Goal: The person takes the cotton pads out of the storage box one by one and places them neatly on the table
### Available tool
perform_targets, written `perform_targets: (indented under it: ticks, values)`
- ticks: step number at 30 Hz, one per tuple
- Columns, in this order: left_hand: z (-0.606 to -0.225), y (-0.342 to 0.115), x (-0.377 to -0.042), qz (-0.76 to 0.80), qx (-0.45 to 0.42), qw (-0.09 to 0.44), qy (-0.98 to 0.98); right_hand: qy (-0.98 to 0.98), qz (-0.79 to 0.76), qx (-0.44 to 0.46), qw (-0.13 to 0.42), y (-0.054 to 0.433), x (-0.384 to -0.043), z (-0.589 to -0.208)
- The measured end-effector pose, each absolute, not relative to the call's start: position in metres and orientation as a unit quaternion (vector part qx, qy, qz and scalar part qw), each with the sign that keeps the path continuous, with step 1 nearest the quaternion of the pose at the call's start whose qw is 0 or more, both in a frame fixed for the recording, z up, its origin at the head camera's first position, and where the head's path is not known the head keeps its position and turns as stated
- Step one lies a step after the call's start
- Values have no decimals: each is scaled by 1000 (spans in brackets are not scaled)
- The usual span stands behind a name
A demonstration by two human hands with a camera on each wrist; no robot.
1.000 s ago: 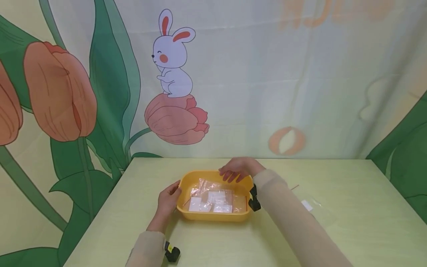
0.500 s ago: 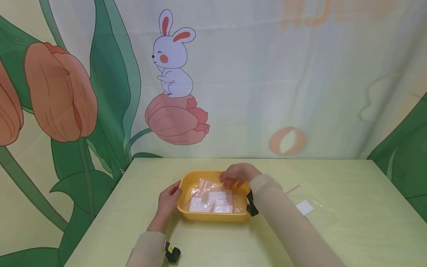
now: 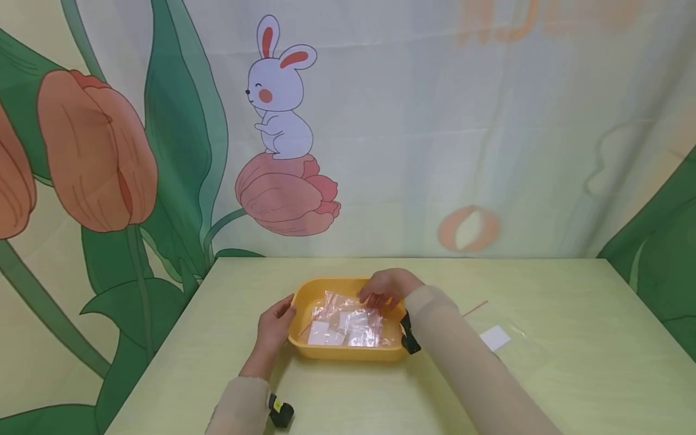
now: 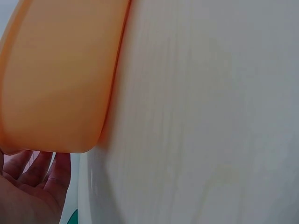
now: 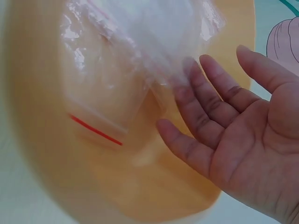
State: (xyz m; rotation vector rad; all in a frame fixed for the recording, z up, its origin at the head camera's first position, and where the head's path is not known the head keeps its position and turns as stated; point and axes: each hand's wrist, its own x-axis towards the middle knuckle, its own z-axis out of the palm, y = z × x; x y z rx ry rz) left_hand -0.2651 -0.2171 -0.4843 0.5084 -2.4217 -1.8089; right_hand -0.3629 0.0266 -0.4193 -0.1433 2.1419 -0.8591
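Observation:
A yellow plastic basin (image 3: pixel 348 353) stands on the table. Clear zip bags (image 3: pixel 363 329) with white cards inside lie in it, one over another. At the basin's left end my left hand (image 3: pixel 274 326) grips the rim; in the left wrist view its fingers (image 4: pixel 58 175) lie against the end wall. My right hand (image 3: pixel 388 287) reaches over the back right of the basin. In the right wrist view its fingers are spread and loosely bent, with fingertips (image 5: pixel 182 86) at the edge of a zip bag (image 5: pixel 154 42). Another bag with a red seal line (image 5: pixel 96 129) lies beside it.
Right of the basin, partly behind the right sleeve (image 3: pixel 462 350), a clear bag with a white card (image 3: pixel 495 338) and a red line lies on the pale table (image 3: pixel 587 338). A curtain (image 3: pixel 380 151) printed with a rabbit and tulips hangs behind.
My right hand has moved slightly down into the basin, and the topmost bag has shifted a little under its fingers. More of the bag on the table shows. The left hand has stayed put.

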Motion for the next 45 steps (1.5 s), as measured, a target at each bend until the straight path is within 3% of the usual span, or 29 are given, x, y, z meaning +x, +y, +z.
perform_targets:
  ticks: [23, 45]
  values:
    - [-488, -216, -269, -588, 173, 34, -790, 859, -301, -118, 397, 23, -366, -425]
    - [-484, -217, -265, -590, 176, 34, -788, 856, -322, -147, 376, 29, -363, -400]
